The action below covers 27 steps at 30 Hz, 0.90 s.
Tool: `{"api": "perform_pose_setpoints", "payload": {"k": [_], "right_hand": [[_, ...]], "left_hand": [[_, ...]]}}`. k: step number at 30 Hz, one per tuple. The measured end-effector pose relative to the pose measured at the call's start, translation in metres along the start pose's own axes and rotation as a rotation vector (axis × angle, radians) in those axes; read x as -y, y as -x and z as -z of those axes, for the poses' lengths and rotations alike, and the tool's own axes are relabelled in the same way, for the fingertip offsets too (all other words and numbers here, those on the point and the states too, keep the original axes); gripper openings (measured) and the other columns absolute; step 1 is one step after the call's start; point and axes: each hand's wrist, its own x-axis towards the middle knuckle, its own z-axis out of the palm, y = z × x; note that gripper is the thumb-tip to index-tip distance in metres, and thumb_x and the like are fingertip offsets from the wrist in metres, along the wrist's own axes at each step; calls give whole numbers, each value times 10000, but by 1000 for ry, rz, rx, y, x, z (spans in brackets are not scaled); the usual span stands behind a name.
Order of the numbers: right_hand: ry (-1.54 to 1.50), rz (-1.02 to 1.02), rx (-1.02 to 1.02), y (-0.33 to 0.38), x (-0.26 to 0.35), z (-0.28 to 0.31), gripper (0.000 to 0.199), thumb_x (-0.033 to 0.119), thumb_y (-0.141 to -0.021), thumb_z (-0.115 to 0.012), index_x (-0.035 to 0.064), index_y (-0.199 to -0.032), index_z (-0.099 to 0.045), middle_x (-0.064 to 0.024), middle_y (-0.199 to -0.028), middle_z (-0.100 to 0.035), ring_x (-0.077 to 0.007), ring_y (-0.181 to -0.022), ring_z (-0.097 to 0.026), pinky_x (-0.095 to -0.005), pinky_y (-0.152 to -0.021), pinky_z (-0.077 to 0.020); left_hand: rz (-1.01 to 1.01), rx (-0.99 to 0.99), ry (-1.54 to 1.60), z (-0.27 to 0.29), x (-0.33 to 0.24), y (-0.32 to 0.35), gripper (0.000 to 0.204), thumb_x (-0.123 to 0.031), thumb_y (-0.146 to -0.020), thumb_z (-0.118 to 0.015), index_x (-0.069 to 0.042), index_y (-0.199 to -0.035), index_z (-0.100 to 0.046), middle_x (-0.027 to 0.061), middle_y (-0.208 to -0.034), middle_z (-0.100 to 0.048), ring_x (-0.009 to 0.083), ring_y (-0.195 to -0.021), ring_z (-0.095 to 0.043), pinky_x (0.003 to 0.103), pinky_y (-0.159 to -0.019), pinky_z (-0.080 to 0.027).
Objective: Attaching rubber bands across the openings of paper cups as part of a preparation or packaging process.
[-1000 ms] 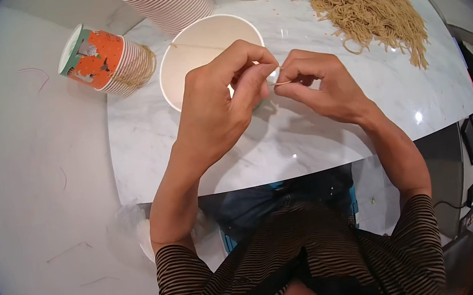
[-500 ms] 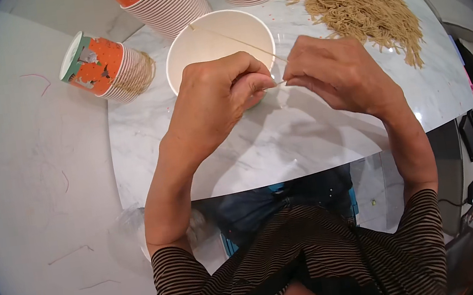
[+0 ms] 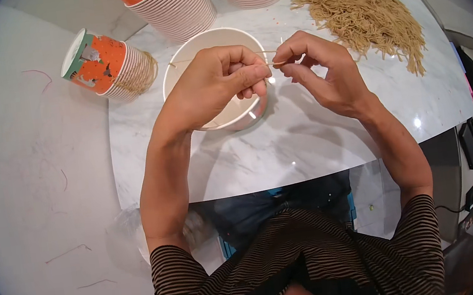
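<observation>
My left hand [image 3: 216, 84] is over the mouth of a white paper bucket [image 3: 251, 115], its thumb and index finger pinched on a thin tan cord [image 3: 263, 52]. Just beyond the bucket's right rim, my right hand [image 3: 322, 70] has its fingertips closed on the same cord. One stretch of the cord runs across the bucket mouth from the left side of the rim. A short piece shows between the two hands, whose fingertips are close together. The bucket leans slightly on the marble-patterned table, and my left hand hides part of its opening.
A loose heap of tan cords [image 3: 366, 20] lies at the far right. Tall stacks of nested paper buckets [image 3: 180, 11] stand at the back. At the left, a tilted stack of orange-and-green buckets [image 3: 103, 66] carries cords. The table's curved front edge [image 3: 289, 183] is by my lap.
The bucket has shifted toward me and slightly left. My right hand has moved a little left and its fingers have turned, while my left fingers now show a pinch on the cord.
</observation>
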Motion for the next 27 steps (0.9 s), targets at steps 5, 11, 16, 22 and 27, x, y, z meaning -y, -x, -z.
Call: {"api": "perform_pose_setpoints", "payload": {"k": [5,11,16,22,27], "right_hand": [[-150,96,-230,-1,-2,-11,141,7,-931,-699,10,-1068,-667,-53,-974,-716,-132,-834,-669,-267,-721,-536],[-123,-109,37,3,3,-2,139,98,-892,-792,11,-962,-709,-5,-850,-698,-59,-692,-557,-229,-628,-456],[-203,-239,28,5,7,-13,132,140,-932,-767,9,-939,-760,4,-791,-710,-34,-646,-529,-216,-583,-411],[-232,-258,23,5,4,-7,112,126,-939,-744,22,-918,-776,12,-814,-692,-42,-680,-533,-223,-608,-420],[-173,-175,14,4,5,-5,88,99,-923,-728,25,-911,-774,-6,-818,-676,-57,-706,-555,-231,-617,-432]], "left_hand": [[11,34,118,4,6,-1,206,-209,-1024,-687,-8,-983,-700,18,-862,-709,57,-770,-613,217,-713,-491],[10,5,122,1,6,-3,211,-210,-1027,-685,-2,-998,-707,20,-863,-703,60,-769,-610,213,-714,-494],[1,-22,81,-5,3,-3,219,-214,-1027,-689,4,-1012,-708,23,-857,-708,61,-774,-616,214,-715,-500],[11,-48,61,-8,0,-3,233,-221,-1023,-694,11,-1031,-704,36,-859,-726,66,-776,-639,216,-728,-507],[18,-80,47,-10,-3,-1,233,-219,-1013,-702,12,-1038,-698,43,-872,-736,69,-779,-657,216,-735,-511]]}}
